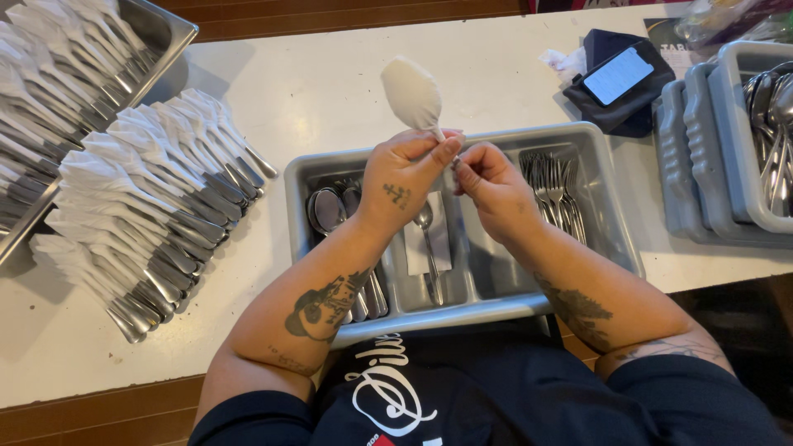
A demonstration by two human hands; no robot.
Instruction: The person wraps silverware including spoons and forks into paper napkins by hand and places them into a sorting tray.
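Your left hand (406,177) pinches the neck of a wrapped spoon (413,92), its bowl covered in white napkin and pointing up and away from you. Your right hand (494,188) meets it just beside the left thumb, fingertips closed on the same spot. Both hands hover over a grey cutlery tray (462,310) on the white table (347,83): bare spoons (334,211) lie in its left compartment, a single spoon on a napkin (429,248) in the middle one, forks (555,192) on the right. To your left sits a pile of wrapped cutlery (153,206). A phone (618,75) rests on a dark cloth at upper right.
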